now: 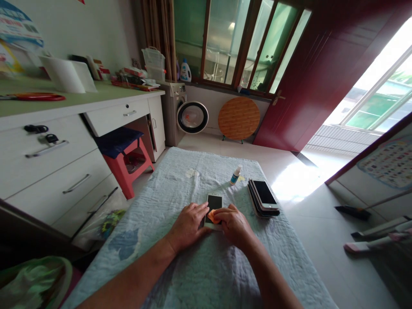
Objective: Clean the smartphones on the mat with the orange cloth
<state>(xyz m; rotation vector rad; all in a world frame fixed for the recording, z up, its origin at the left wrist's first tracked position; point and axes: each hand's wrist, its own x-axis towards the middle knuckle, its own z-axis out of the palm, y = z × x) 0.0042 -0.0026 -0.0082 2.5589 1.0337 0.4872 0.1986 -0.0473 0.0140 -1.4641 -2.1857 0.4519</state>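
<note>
Grip: L hand (188, 223) clamped on phone (215, 200) edges, R hand (234, 223) on soft cloth (212, 216), prob. Phone shd be light, stiff, slick, fragile: hold by sides.

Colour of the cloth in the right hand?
The cloth is orange; head view shows it.

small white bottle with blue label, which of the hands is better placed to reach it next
Probably the right hand: it is nearer the bottle, though it presses an orange cloth on the white phone.
</note>
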